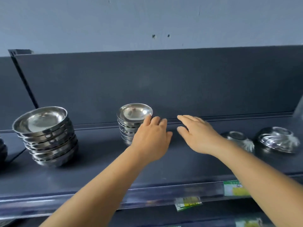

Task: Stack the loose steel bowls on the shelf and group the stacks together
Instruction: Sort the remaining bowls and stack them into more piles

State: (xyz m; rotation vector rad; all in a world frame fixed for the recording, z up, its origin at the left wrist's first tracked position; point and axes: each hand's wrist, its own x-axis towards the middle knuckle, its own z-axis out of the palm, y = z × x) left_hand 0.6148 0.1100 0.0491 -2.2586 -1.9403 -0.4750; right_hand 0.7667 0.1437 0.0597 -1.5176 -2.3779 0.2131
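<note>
At the far left edge of the dark grey metal shelf (91, 167), a dark rounded object (3, 150) is cut off by the frame, too little of it showing to name. Just to its right stands a tall stack of wide shiny steel bowls (47, 136), nested rim-up and leaning a little to the left, near the front half of the shelf. Well to the right, close to the dark back panel (164, 82), stands a smaller stack of narrower steel bowls (132, 119), also rim-up. The left hand (151, 138) reaches in from below with its fingers (148, 119) spread loosely; the fingertips touch the right side of this smaller stack near its top rim, and the palm covers its lower part. The hand is not closed around anything that can be seen. Beside it, apart from it, the right hand (199, 136) hovers flat and released above the bare shelf, palm down, fingers pointing left and holding nothing. Further right, two single ribbed steel bowls lie upside down, the nearer loose bowl (239, 140) partly behind the right wrist and the farther loose bowl (277, 139) just beside it. Along the shelf's front edge runs a clear price rail (147, 195) with green and yellow labels (234, 188).
</note>
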